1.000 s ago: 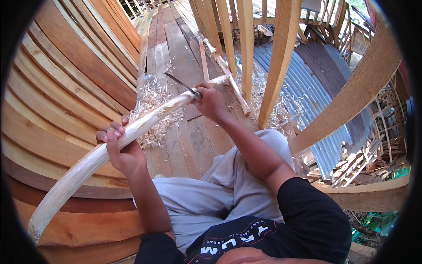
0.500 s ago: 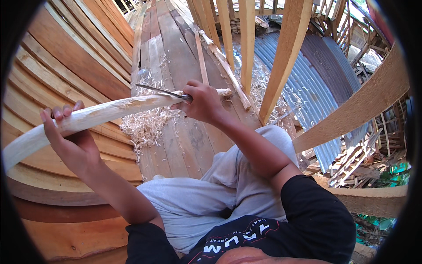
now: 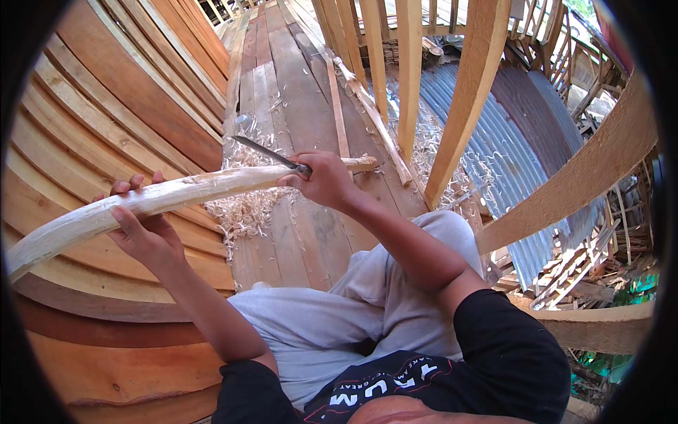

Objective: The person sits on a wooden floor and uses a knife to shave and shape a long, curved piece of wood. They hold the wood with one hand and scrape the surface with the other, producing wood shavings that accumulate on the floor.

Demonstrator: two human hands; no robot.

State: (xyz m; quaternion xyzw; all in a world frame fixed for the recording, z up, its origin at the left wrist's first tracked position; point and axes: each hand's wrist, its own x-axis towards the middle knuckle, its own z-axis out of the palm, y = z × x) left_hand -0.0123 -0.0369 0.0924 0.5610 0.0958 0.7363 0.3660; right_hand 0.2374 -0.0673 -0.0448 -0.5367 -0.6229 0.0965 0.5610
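Observation:
A long pale peeled wooden pole (image 3: 205,186) lies across in front of me, running from the far left rim to the middle. My left hand (image 3: 145,226) is closed around it from below, the thumb on the near side and the fingertips showing over the far side. My right hand (image 3: 326,180) grips a knife at the pole's right part. Its handle is mostly hidden in the fist. The knife's blade (image 3: 265,150) points up and left, above the pole's top side. Beyond my right hand the pole's end (image 3: 364,164) sticks out.
Curly wood shavings (image 3: 247,215) cover part of the plank floor (image 3: 289,92). A plank wall (image 3: 92,141) stands close at the left. Upright wooden posts (image 3: 470,92) line the right, with corrugated metal sheets (image 3: 494,169) beyond. A thin peeled stick (image 3: 367,106) lies along the floor's right side.
My left hand has shifted right along the pole. The knife blade now tilts more steeply, standing farther off the wood. The whole view has shifted slightly.

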